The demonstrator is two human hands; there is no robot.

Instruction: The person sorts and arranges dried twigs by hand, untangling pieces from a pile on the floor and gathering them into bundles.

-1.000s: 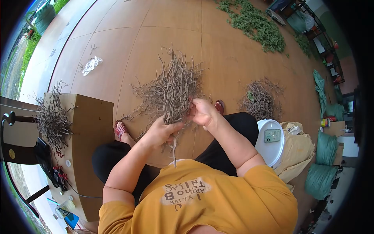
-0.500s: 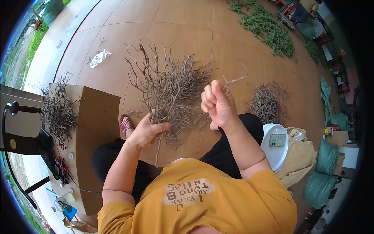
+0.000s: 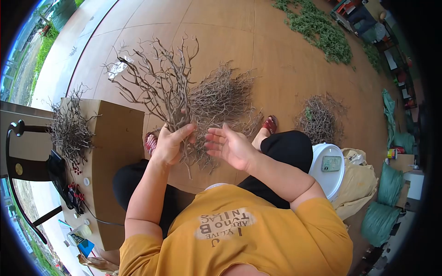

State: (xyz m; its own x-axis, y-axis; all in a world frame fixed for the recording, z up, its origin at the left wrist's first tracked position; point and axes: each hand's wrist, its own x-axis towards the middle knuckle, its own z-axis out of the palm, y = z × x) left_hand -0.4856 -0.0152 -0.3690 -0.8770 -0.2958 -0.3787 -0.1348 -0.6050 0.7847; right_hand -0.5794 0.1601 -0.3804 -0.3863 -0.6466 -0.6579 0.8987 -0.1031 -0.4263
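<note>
Head view: left hand (image 3: 169,145) closed around the base of the twig bundle (image 3: 168,94), thumb laid across the stems, branches fanning up and leftward above the floor (image 3: 216,37); right hand (image 3: 235,149) just beside it, empty, palm toward the bundle, fingers extended and slightly spread. Loose pile (image 3: 221,94) on floor beyond the hands, another heap (image 3: 317,120) to the right, near a white bucket (image 3: 326,182) with a phone (image 3: 331,163) on top. At left, more twigs (image 3: 71,131) on a carton (image 3: 117,138).
</note>
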